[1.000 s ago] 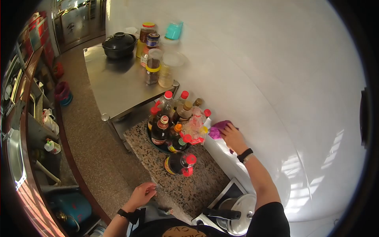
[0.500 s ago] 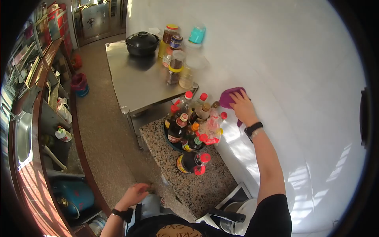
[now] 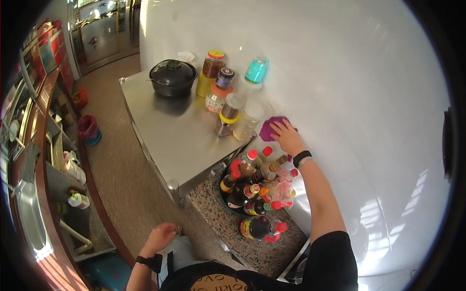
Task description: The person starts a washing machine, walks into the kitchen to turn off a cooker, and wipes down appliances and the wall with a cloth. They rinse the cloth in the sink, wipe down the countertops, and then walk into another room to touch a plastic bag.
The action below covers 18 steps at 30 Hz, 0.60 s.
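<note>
My right hand (image 3: pixel 288 139) presses a purple cloth (image 3: pixel 273 129) flat against the white wall, fingers spread over it; part of the cloth hangs below the palm. Just below that arm, a dark round tray crowded with sauce bottles (image 3: pixel 252 194) stands on the granite counter (image 3: pixel 213 199). A dark sauce bottle with a red cap (image 3: pixel 256 227) stands apart from the tray, nearer to me. My left hand (image 3: pixel 162 236) hangs low in front of my body, fingers loosely bent, with nothing seen in it.
A steel table (image 3: pixel 170 131) carries a black lidded pot (image 3: pixel 173 80) and several jars (image 3: pixel 216 99) along the wall. A turquoise container (image 3: pixel 257 70) is at the wall behind them. Open shelves and a sink (image 3: pixel 29 208) line the left; a lined bin (image 3: pixel 89 130) stands on the floor.
The view has shifted, so the table and bottles appear lower. My right hand and the purple cloth have moved along the wall toward the jars. The left hand stays low.
</note>
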{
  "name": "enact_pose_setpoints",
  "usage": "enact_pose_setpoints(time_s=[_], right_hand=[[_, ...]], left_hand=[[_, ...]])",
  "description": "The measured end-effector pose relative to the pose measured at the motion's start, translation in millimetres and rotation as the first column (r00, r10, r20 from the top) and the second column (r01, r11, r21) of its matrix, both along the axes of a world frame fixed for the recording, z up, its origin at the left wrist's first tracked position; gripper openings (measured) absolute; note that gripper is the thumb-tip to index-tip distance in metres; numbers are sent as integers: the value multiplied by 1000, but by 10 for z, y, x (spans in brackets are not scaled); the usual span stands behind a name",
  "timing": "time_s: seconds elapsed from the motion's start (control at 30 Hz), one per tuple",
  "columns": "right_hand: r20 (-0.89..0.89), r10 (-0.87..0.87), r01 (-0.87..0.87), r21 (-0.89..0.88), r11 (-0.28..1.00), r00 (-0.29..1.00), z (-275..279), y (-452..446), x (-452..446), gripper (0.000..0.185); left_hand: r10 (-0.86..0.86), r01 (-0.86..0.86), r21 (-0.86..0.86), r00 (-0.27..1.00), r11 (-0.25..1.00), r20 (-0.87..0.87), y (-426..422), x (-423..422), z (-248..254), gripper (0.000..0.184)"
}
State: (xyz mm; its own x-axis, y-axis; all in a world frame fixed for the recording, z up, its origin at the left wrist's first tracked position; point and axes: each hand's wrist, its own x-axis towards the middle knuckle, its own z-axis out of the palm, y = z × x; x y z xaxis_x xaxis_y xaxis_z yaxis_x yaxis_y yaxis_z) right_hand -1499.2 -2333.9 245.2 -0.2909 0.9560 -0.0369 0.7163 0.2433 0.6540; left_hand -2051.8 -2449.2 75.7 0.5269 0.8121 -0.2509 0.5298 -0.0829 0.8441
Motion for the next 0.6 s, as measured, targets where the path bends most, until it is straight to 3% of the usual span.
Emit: enact_pose_setpoints(time_s=[0.1, 0.2, 0.37, 0.47, 0.6], right_hand=[[23, 16, -16, 2, 1000, 1000, -36, 174, -14, 30], [64, 88, -77, -158, 984, 994, -157, 342, 3, 25], [88, 91, -56, -334, 941, 992, -223, 459, 2, 21], [-100, 97, -95, 26, 995, 990, 35, 359, -20, 19], [-155, 92, -95, -16, 995, 984, 214, 349, -105, 19]], left_hand=[[69, -70, 33, 997, 997, 18, 352, -178, -168, 31], [44, -42, 33, 998, 999, -47, 562, -314, -309, 32], [27, -32, -115, 999, 993, -44, 658, -316, -280, 29], [41, -41, -110, 999, 993, -3, 660, -327, -305, 29], [38, -41, -113, 999, 993, -28, 658, -302, -415, 30]])
